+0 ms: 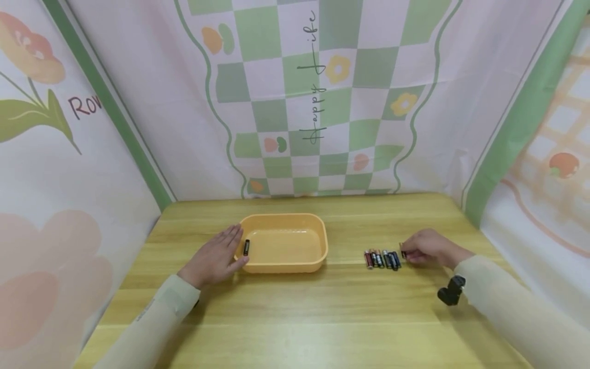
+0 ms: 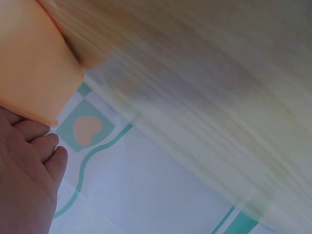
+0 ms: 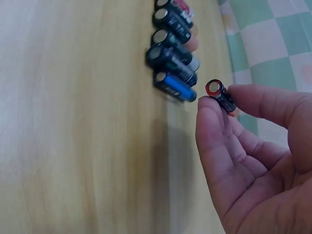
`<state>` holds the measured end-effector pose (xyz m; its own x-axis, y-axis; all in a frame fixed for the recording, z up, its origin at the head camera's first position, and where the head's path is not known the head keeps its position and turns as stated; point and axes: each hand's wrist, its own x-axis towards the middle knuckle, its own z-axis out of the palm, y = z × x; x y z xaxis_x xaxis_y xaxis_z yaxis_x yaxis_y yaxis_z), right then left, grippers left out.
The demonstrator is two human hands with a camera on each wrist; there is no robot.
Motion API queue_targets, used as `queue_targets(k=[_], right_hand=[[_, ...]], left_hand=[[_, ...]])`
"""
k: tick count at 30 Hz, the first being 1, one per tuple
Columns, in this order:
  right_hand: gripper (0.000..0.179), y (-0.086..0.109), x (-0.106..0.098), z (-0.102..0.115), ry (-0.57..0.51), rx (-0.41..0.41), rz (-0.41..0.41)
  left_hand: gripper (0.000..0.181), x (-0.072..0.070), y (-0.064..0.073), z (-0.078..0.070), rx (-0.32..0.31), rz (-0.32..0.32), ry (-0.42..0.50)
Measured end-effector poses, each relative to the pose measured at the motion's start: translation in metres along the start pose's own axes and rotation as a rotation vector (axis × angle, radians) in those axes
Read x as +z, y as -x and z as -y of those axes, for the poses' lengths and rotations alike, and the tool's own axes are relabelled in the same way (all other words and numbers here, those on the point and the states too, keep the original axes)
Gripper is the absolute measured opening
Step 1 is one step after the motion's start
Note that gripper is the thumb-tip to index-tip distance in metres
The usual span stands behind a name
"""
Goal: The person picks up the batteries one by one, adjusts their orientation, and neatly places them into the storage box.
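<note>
Currently, the right hand (image 1: 428, 247) pinches a battery (image 3: 222, 98); the left hand (image 1: 216, 259), loosely extended, touches the orange basin (image 1: 286, 267).

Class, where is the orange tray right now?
In the head view, the orange tray sits left of the row of batteries, with the left hand at its left end.

1 black device (image 1: 451, 291) adjoins the beige right sleeve (image 1: 516, 302).
</note>
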<state>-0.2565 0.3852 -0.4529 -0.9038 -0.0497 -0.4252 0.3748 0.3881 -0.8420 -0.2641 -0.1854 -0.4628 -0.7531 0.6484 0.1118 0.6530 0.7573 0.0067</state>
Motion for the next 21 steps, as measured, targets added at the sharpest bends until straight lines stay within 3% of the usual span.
queue_targets(k=[8,21], right_hand=[[0.034,0.005,0.004,0.015,0.021,-0.043,0.030],[0.043,0.003,0.011,0.034,0.038,-0.083,0.063]], left_hand=[[0.083,-0.003,0.000,-0.001,-0.002,0.022,-0.010],[0.081,0.001,-0.001,0.002,0.016,-0.002,-0.019]])
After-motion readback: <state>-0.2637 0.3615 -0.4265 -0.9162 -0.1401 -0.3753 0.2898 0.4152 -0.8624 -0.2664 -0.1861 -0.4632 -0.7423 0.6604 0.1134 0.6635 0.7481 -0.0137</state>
